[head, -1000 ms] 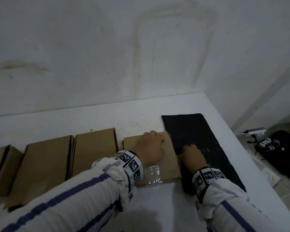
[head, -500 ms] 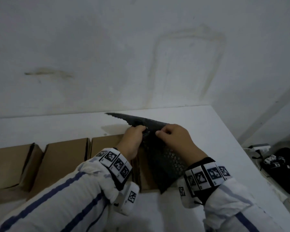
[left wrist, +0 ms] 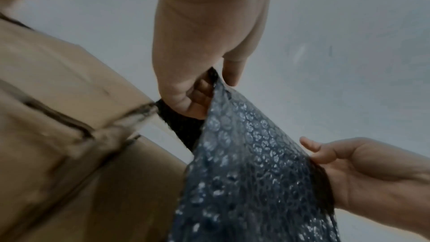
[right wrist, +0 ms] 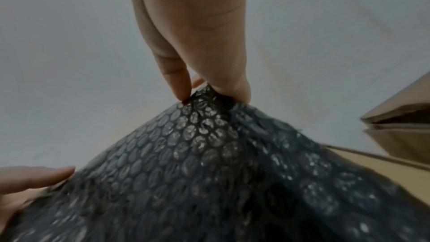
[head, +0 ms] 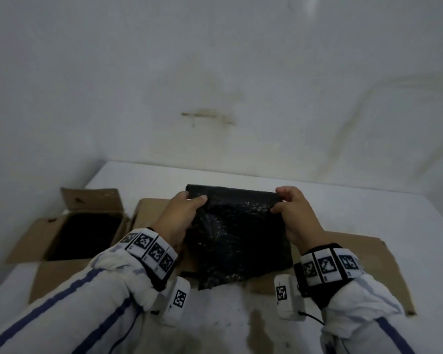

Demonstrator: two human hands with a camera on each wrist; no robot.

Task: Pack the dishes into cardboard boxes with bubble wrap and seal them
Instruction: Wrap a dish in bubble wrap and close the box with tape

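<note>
A black bubble wrap sheet (head: 237, 233) hangs folded in the air above the white table (head: 330, 213). My left hand (head: 187, 208) pinches its upper left corner and my right hand (head: 289, 208) pinches its upper right corner. In the left wrist view the left hand (left wrist: 204, 95) grips the bubble wrap sheet (left wrist: 251, 172) by its edge. The right wrist view has the right hand (right wrist: 204, 91) pinching the bubble wrap sheet (right wrist: 209, 163) at its peak. An open cardboard box (head: 87, 233) with a dark inside stands at the left. No dishes are in view.
Closed cardboard boxes (head: 348, 259) lie in a row under and to the right of the sheet. A stained white wall (head: 215, 85) rises behind the table, and the table's left edge meets it at a corner. Bare tabletop shows far right and near me.
The sheet lay flat on the table a second ago. Both hands lifted it and now hold it up by its top corners. My view has swung left, bringing the open box into sight.
</note>
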